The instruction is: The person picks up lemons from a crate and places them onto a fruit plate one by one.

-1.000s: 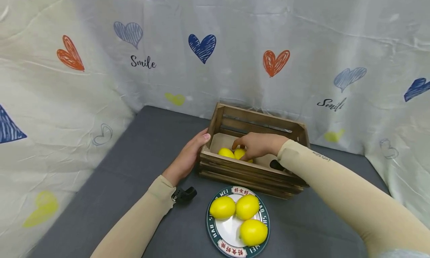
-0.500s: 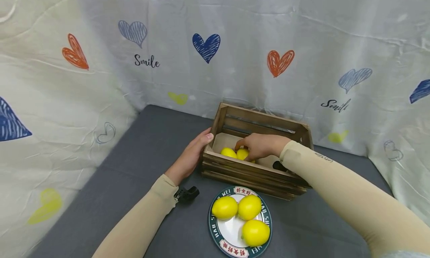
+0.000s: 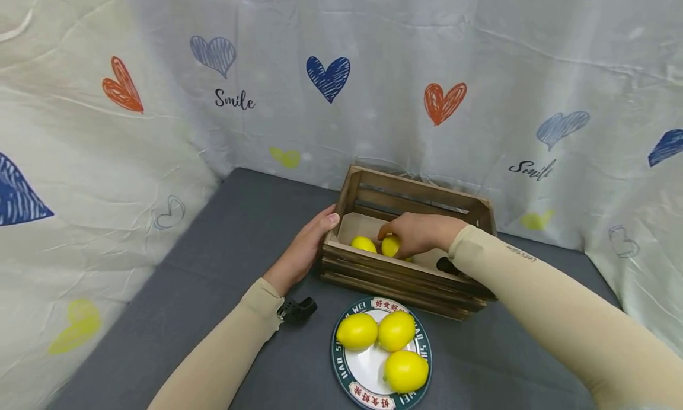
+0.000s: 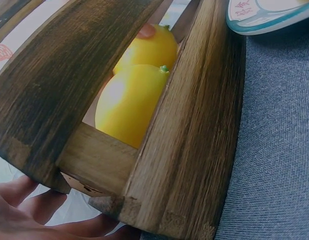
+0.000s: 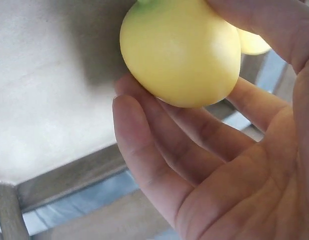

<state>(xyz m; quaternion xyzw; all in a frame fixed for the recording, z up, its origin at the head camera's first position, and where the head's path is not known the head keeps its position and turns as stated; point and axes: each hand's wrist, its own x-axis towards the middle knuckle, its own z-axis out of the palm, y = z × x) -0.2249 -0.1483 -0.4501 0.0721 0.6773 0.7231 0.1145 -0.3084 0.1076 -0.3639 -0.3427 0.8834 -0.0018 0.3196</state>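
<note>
A slatted wooden crate (image 3: 405, 282) stands on the dark cloth, open at the top. My left hand (image 3: 303, 250) grips its left end, thumb at the rim. Inside the crate, my right hand (image 3: 424, 232) holds a yellow lemon (image 3: 391, 245). In the right wrist view its thumb lies above that lemon (image 5: 182, 55) and the fingers curve beneath it. Another lemon (image 3: 363, 243) sits to the left in the crate, also visible through the slats as the nearer lemon (image 4: 132, 105). A yellow patch below the right hand is mostly hidden.
In front of the crate is a round plate (image 3: 338, 355) with a green patterned rim, bearing three lemons (image 3: 405, 371). A white curtain (image 3: 384, 125) printed with hearts hangs behind the crate. A black wrist device (image 3: 296, 309) is on the left wrist.
The right hand has shifted slightly to the right with its lemon, and a gap now shows between the two lemons in the crate. The left hand stays on the crate.
</note>
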